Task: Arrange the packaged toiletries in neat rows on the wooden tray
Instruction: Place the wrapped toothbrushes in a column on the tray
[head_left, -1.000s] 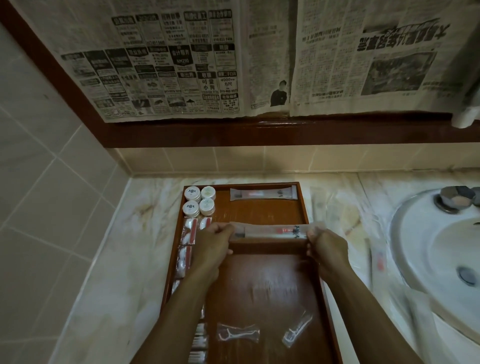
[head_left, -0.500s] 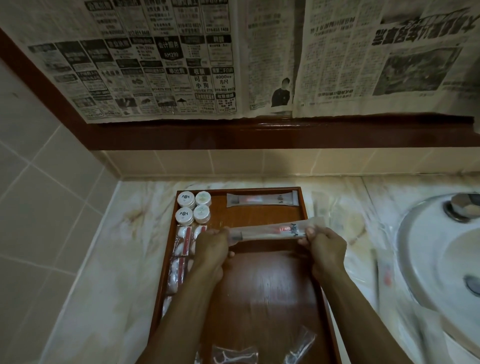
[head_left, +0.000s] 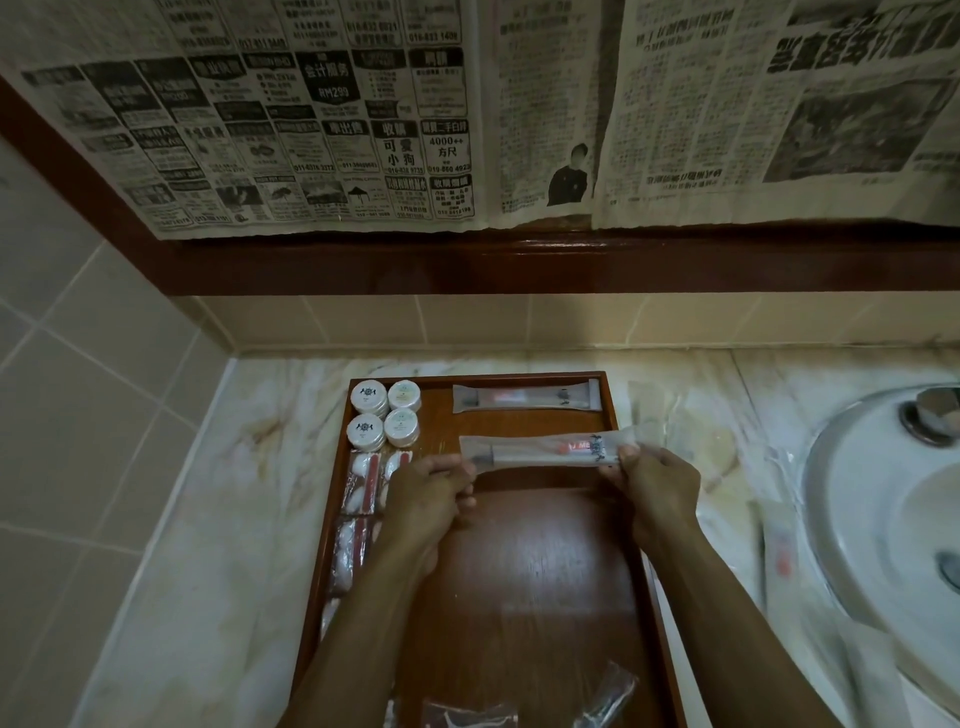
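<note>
A long wrapped toothbrush kit (head_left: 545, 449) is held across the wooden tray (head_left: 524, 582), slightly tilted, its right end higher. My left hand (head_left: 428, 499) pinches its left end and my right hand (head_left: 652, 488) pinches its right end. A second toothbrush kit (head_left: 525, 397) lies flat along the tray's far edge. Several small round white jars (head_left: 384, 413) sit in the far left corner. Below them a column of clear packets with white and red contents (head_left: 361, 488) runs down the tray's left side, partly hidden by my left arm. Two clear floss-pick packets (head_left: 605, 696) lie at the near end.
The tray rests on a marble counter (head_left: 223, 519) in a corner with tiled walls. A white sink (head_left: 893, 509) with a metal tap lies to the right. More clear-wrapped items (head_left: 779, 545) lie on the counter between tray and sink. Newspaper covers the mirror above.
Both hands have kept hold of the toothbrush kit and shifted it slightly toward the far end; its right end is now raised a little. The camera has tilted, showing less of the near tray.
</note>
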